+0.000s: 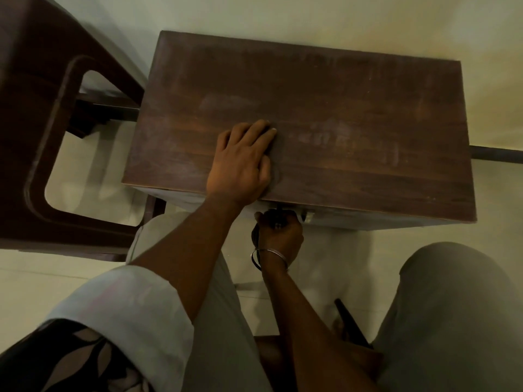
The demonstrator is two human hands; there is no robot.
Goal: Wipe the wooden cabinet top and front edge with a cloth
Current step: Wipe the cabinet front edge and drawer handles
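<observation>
just under cabinet top (353, 114) edge, dark cloth (255, 235) in right hand (281, 237) grip

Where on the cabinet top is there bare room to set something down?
The cabinet top is bare along its back edge and over its whole right half, right of the left hand. Crowded: mid front edge, where the left hand lies flat and the right hand grips a dark cloth just below.
</observation>
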